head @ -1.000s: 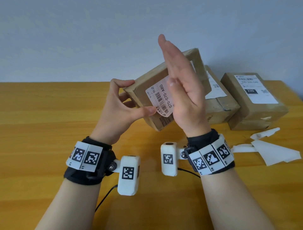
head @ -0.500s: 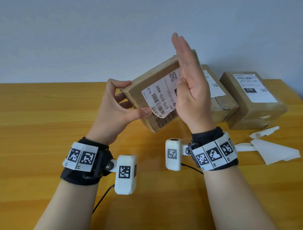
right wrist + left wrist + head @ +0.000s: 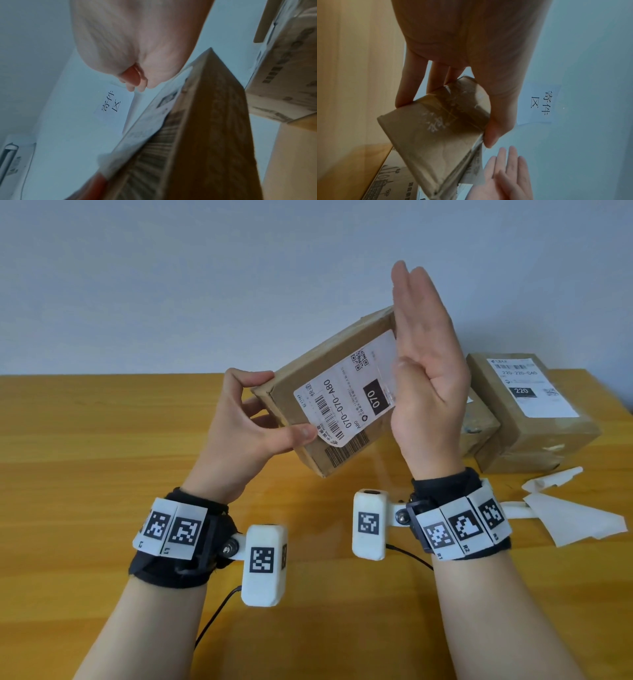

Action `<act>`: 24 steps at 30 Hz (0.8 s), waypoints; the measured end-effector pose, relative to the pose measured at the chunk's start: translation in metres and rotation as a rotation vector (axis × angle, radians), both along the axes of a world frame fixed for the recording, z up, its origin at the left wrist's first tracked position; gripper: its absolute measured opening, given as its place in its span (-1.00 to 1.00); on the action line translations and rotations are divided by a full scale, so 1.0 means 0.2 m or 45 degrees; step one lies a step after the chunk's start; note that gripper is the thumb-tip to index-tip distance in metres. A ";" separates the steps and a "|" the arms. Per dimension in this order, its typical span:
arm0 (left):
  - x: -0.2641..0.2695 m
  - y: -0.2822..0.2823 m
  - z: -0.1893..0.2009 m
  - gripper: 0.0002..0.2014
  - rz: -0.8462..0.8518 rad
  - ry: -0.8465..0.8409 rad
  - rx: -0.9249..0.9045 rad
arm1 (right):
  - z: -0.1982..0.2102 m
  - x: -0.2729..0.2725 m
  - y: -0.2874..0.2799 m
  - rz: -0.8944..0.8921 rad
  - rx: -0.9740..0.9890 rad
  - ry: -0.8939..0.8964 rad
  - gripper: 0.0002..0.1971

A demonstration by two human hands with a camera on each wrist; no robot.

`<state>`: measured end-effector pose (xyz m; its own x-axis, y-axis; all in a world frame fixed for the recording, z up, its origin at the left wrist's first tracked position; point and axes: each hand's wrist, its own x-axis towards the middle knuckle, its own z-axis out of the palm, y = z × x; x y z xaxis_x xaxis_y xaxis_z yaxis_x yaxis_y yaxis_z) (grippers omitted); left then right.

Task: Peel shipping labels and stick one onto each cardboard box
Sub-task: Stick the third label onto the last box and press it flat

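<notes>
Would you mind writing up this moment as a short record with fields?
held box: cardboard box, tilted, lifted off the table
label: shipping label on its upper face, lower corner not stuck down
left hand: left hand grips the box's end, thumb by that corner
right hand: right hand flat, fingers straight, on the label's far end
other boxes: two labelled boxes behind
scraps: backing paper

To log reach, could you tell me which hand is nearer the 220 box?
Right. The right hand is just left of the 220 box; the left hand is farther left.
</notes>
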<state>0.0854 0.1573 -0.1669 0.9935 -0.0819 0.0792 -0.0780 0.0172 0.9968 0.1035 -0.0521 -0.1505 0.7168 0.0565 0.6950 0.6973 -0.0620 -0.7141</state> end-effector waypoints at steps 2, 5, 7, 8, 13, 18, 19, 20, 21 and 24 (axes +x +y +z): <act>0.00 -0.01 0.00 -0.20 -0.012 -0.007 0.020 | 0.02 -0.03 0.04 0.124 0.032 -0.025 -0.30; 0.00 -0.02 0.00 -0.20 -0.032 -0.008 0.015 | 0.03 -0.06 0.10 0.274 0.042 -0.035 -0.31; -0.01 -0.03 0.00 -0.20 -0.041 -0.008 0.006 | 0.04 -0.08 0.13 0.348 0.041 -0.024 -0.30; -0.01 -0.04 0.00 -0.20 -0.043 -0.009 0.004 | 0.04 -0.08 0.15 0.376 0.047 -0.015 -0.29; -0.01 -0.05 -0.02 -0.19 -0.019 -0.015 -0.014 | 0.02 -0.08 0.17 0.376 0.032 0.035 -0.28; 0.00 -0.05 -0.03 -0.23 -0.023 -0.016 -0.081 | 0.02 -0.07 0.17 0.260 0.001 0.029 -0.29; 0.00 -0.05 -0.03 -0.24 -0.025 -0.020 -0.090 | 0.03 -0.07 0.17 0.239 0.016 0.018 -0.29; 0.00 -0.04 -0.03 -0.24 -0.028 -0.027 -0.096 | 0.03 -0.07 0.17 0.214 0.031 0.006 -0.28; 0.00 -0.04 -0.03 -0.24 -0.028 -0.036 -0.097 | 0.02 -0.06 0.17 0.187 0.045 -0.006 -0.27; 0.00 -0.03 -0.03 -0.24 -0.016 -0.050 -0.086 | 0.01 -0.05 0.14 0.111 0.064 -0.023 -0.25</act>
